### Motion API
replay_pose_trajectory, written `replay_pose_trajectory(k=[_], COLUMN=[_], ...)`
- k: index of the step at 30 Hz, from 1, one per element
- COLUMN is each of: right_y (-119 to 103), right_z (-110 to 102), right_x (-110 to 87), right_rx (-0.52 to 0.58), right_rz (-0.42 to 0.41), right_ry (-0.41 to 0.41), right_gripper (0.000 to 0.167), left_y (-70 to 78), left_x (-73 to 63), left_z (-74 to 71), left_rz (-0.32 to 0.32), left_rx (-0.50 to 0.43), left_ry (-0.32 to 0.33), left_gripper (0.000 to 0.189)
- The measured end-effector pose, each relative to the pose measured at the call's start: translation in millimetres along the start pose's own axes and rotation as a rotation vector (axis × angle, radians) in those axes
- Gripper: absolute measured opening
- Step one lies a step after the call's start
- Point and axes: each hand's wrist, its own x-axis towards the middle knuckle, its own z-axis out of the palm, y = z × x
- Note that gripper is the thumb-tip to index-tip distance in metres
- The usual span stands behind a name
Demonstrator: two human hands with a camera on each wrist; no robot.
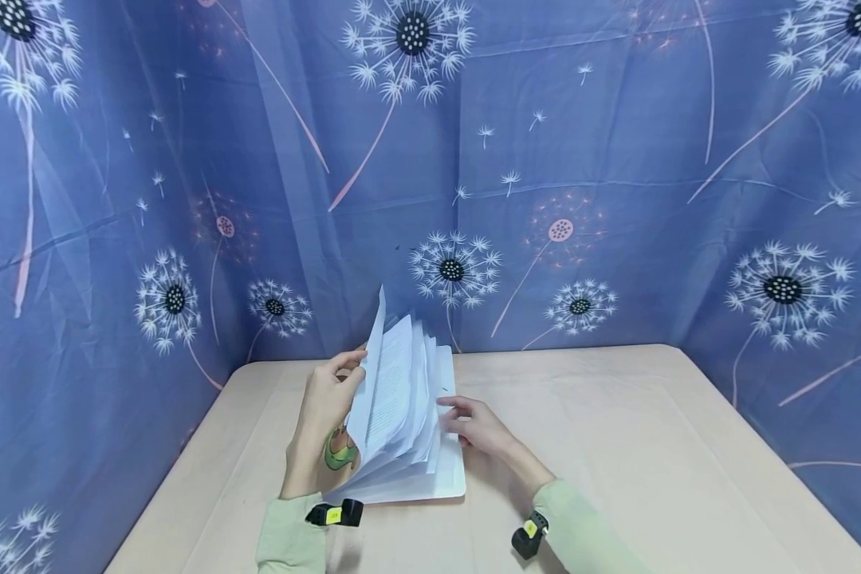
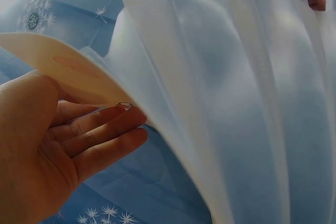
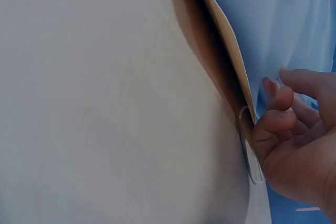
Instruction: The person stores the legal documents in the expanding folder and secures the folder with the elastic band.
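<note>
A folder (image 1: 445,478) with clear sleeves and white sheets lies on the table, its front cover (image 1: 367,399) raised and leaning left. Green and brown artwork shows on the cover's outer face. My left hand (image 1: 326,402) grips that cover at its left side; in the left wrist view the cover (image 2: 79,72) passes between thumb and fingers. Several translucent sleeves (image 2: 226,77) fan out beside it. My right hand (image 1: 477,426) is at the right edge of the pages, fingers loosely bent, fingertips at the sheets. In the right wrist view a thin wire-like loop (image 3: 244,140) sits at the cover's edge.
A pale cloth-covered table (image 1: 617,446) extends around the folder, farthest to the right. Blue curtains (image 1: 617,159) with dandelion prints hang behind the table and along both sides. Each forearm wears a small black wrist device (image 1: 529,534).
</note>
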Motion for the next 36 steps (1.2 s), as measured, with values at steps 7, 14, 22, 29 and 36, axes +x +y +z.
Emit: replay_pose_trajectory(k=[7,14,22,29,36], right_y=[5,7,14,17,17], right_z=[-10,-21,-31,-39,-43], right_x=[-4.6,-8.7,-10.9,-13.5,-15.9], right_rx=[-0.010,-0.037,-0.033,-0.027,-0.039], right_rz=[-0.003,-0.021,-0.030,-0.030,-0.012], right_ry=[0.035,0.046,0.041,0.046,0.047], right_gripper=[0.045,0.044,0.043,0.043,0.043], left_y=[-0.1,-0.6,0.4,2.4,1.5], left_x=[-1.1,-1.5,-0.9,-0.8,-0.9], left_z=[3.1,5.7,10.5,14.6,19.2], left_rz=[0.020,0.027,0.026,0.041,0.027], left_rx=[0.018,0.046,0.061,0.075,0.091], left_ry=[-0.007,-0.012,-0.025,-0.025,-0.056], left_gripper=[0.032,0.032,0.033,0.033,0.034])
